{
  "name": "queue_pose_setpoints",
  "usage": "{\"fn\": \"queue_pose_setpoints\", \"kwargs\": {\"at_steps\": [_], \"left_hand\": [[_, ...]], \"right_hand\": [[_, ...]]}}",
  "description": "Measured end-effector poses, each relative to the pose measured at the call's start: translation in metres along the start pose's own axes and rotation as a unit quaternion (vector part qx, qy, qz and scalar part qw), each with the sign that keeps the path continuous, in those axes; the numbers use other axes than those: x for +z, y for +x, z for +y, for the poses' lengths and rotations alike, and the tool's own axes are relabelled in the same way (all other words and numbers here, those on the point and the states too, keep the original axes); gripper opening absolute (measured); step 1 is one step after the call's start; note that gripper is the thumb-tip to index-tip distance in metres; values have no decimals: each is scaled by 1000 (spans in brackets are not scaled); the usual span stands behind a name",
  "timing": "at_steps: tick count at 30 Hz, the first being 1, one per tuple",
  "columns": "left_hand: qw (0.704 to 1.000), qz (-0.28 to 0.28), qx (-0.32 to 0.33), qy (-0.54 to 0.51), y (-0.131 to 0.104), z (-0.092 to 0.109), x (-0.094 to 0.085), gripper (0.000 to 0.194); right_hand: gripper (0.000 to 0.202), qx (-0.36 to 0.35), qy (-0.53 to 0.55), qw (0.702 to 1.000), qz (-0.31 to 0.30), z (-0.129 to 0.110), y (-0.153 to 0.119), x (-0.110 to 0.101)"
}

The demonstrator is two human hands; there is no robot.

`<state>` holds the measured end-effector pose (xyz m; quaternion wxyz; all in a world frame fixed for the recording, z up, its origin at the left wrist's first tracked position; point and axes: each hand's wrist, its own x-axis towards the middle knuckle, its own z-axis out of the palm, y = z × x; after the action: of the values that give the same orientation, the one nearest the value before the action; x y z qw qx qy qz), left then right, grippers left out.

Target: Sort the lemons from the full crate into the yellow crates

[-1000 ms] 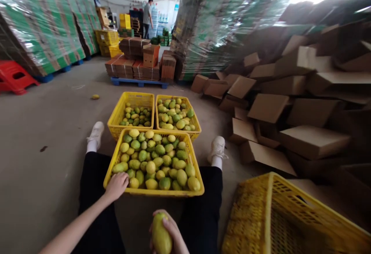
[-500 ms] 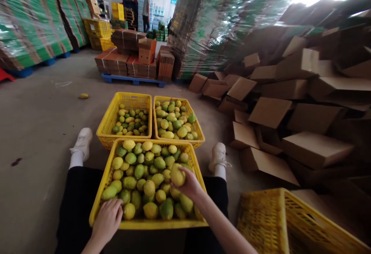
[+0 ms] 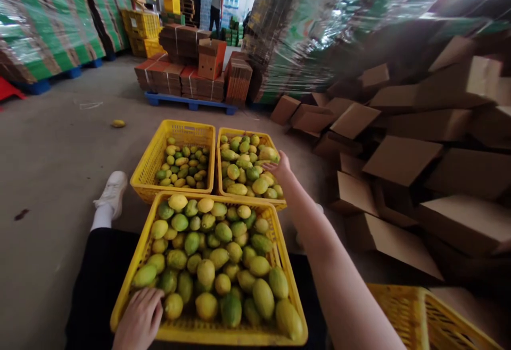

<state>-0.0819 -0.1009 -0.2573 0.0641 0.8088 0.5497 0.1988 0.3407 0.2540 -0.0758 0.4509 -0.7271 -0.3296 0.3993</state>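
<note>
A yellow plastic crate (image 3: 207, 334) filled with green and yellow lemons (image 3: 219, 258) stands between my legs. My left hand (image 3: 140, 315) rests over its near left corner, fingers lying flat beside the fruit and not wrapped around any. My right arm reaches forward to the smaller-looking crate (image 3: 275, 201) at the back right, also full of lemons. Over its right rim my right hand (image 3: 278, 166) has its fingers stretched out, palm partly up. A yellow lemon (image 3: 268, 153) lies just beyond those fingers, apart from them.
Another yellow crate (image 3: 138, 177) with lemons stands back left. One lemon (image 3: 118, 123) lies on the floor. Cardboard boxes (image 3: 403, 158) pile up on the right, with a yellow crate (image 3: 399, 307) near me. Flattened cartons sit on a blue pallet (image 3: 191, 104); a person (image 3: 217, 1) stands behind.
My right hand has carried a lemon from the near crate forward to the back right crate and let it go. My left hand has stayed at the near crate's corner.
</note>
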Motion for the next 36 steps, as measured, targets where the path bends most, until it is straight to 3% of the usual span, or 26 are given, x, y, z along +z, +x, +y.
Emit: {"fn": "queue_pose_setpoints", "kwargs": {"at_steps": [2, 4, 8, 12, 16, 18, 21, 23, 26, 29, 33, 36], "left_hand": [[1000, -6, -4, -9, 0, 1, -1, 34], [1000, -3, -6, -15, 0, 1, -1, 33], [999, -27, -17, -17, 2, 1, -2, 35], [994, -92, -49, -17, 9, 3, -10, 37], [984, -158, -79, -19, 19, 8, -25, 36], [979, -181, -90, -30, 25, 9, -33, 34], [965, -228, -105, -68, 34, 9, -42, 27], [961, -240, -114, -80, 38, 9, -46, 27], [957, -241, -127, -97, 36, 10, -51, 27], [957, -226, -139, -118, 19, 18, -60, 29], [950, -151, -144, -232, -21, 29, -78, 28], [922, -93, -197, -319, -44, 32, -92, 24]], "right_hand": [[41, 24, -6, 1000, 7, 8, 1, 0], [32, 40, -14, 999, 5, 31, -17, 0], [17, 10, -56, 998, -13, 96, -94, -12], [17, -47, -96, 993, -47, 157, -184, -43], [17, -99, -176, 976, -82, 192, -251, -68], [22, -133, -314, 933, -110, 197, -270, -70], [34, -117, -502, 844, -144, 194, -280, -56], [35, -100, -534, 827, -147, 191, -277, -41], [33, -72, -568, 806, -148, 189, -263, -18], [45, -24, -597, 791, -133, 188, -249, -3], [49, -2, -609, 788, -92, 184, -244, 5], [49, -36, -598, 797, -73, 173, -253, 2]]}}
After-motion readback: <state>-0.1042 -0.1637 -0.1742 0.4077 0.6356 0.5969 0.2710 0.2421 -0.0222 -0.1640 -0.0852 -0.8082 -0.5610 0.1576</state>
